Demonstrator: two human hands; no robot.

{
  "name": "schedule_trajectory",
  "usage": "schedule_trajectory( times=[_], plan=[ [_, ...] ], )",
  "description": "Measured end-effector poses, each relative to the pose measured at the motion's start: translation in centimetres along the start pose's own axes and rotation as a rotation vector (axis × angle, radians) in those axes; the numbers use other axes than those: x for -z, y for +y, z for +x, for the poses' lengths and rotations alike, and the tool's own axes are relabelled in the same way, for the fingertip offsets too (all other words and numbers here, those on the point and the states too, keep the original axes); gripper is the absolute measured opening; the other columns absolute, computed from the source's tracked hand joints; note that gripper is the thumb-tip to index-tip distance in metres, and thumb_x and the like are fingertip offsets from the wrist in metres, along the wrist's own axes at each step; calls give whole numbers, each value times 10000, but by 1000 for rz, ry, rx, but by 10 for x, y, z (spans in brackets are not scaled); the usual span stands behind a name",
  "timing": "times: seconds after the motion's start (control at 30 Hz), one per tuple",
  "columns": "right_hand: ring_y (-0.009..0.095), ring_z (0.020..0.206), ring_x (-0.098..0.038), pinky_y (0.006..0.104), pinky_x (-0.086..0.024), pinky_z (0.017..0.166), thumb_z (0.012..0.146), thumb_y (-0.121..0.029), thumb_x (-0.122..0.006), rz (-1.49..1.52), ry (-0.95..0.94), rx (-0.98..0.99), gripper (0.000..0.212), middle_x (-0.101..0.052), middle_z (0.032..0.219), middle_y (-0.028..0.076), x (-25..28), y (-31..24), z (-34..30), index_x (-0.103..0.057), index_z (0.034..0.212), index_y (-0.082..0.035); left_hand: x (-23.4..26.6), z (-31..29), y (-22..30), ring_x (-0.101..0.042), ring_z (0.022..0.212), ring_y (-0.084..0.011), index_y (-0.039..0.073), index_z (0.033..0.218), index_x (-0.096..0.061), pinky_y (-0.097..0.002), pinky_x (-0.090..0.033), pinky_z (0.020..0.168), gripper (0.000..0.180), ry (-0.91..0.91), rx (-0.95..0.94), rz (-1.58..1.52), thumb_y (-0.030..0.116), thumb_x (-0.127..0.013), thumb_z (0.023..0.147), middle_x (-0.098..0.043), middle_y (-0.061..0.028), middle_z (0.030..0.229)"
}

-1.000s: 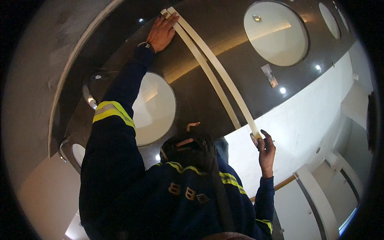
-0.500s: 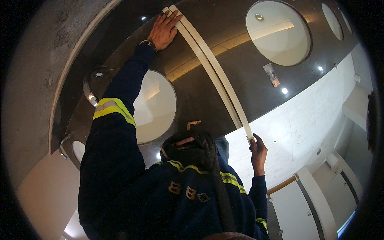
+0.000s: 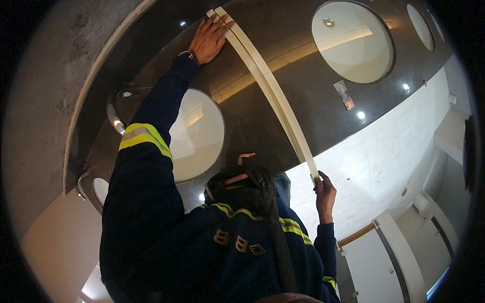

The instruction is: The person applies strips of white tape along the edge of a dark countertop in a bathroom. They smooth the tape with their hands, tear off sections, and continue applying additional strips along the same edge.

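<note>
Two long cream strips lie side by side across a dark, glossy countertop (image 3: 237, 121): a left strip (image 3: 255, 70) and a right strip (image 3: 266, 69). Near their far ends my left hand (image 3: 208, 44) rests flat, fingers spread over both. Past the counter's front edge, my right hand (image 3: 326, 198) pinches the near end of the right strip between thumb and fingers. That end reaches beyond the left strip's end. Along most of their length the strips touch or nearly touch.
Round white basins are set in the counter, one left basin (image 3: 199, 134) and one right basin (image 3: 351, 48). A chrome tap (image 3: 115, 115) stands at the left. A small flat packet (image 3: 344, 96) and a bent orange-brown piece (image 3: 246, 157) lie on the counter. Pale floor (image 3: 369, 156) shows beyond.
The near end of the right strip has shifted slightly left, closing the gap to the left strip. My right hand moved with it; my left hand stays at the far ends.
</note>
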State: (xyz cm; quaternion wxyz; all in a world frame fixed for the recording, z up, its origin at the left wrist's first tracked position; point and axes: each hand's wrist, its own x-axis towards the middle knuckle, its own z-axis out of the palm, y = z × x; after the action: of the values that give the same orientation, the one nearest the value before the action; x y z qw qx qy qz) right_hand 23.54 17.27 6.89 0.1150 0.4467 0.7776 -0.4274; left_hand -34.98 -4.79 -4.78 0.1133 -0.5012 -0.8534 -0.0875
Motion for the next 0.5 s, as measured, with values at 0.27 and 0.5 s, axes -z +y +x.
schedule_trajectory(
  times=[0.27, 0.5],
  plan=[
    [141, 650, -626, 317, -519, 602, 1040, -204, -636, 41, -37, -19, 317, -708, 774, 107, -9, 4, -8, -693, 1315, -57, 1, 0, 4, -235, 1566, -326, 281, 1600, -382, -524, -147, 1309, 551, -33, 11, -8, 188, -440, 1061, -295, -28, 1696],
    [148, 645, -638, 319, -518, 595, 1035, -186, -640, 50, -39, -43, 282, -705, 760, 118, -15, -1, -18, -708, 1267, -41, 5, 2, 6, -249, 1562, -324, 175, 1603, -371, -526, -149, 1306, 569, -34, 16, -76, 144, -456, 1040, -310, -57, 1687]
  ],
)
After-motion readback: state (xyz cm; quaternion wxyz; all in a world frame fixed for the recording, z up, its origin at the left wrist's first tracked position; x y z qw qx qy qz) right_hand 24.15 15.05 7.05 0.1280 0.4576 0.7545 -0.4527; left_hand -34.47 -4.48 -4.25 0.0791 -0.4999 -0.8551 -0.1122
